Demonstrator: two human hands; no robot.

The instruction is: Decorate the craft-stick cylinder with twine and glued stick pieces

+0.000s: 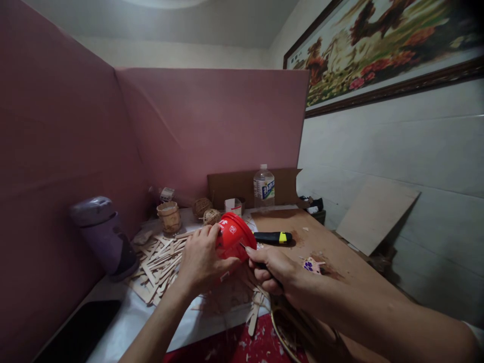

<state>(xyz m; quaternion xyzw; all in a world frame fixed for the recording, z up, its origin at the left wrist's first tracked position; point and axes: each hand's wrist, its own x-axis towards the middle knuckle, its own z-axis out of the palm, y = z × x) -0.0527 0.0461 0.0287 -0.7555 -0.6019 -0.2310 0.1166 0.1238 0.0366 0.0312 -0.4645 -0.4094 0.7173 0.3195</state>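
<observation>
A red plastic cup [235, 233] with white print lies tilted above the table, its rim turned to the right. Around its near side wrap the fingers and thumb of my left hand [202, 257]. My right hand [273, 269] is closed on a thin tool with a dark handle; its narrow metal tip [243, 245] meets the cup near the rim. Most of that tool is hidden in the fist, so its exact kind is unclear. Wooden craft sticks [161, 267] are heaped left of the cup, and a few more [255, 313] lie below it.
Behind the cup lie a black-and-yellow handled tool [273, 238], twine balls [210, 217], a wooden cup [169, 218] and a clear bottle [263, 186]. A purple tumbler [104, 237] and a dark flat object [77, 330] are at left. Brown board [340, 297] covers the right side.
</observation>
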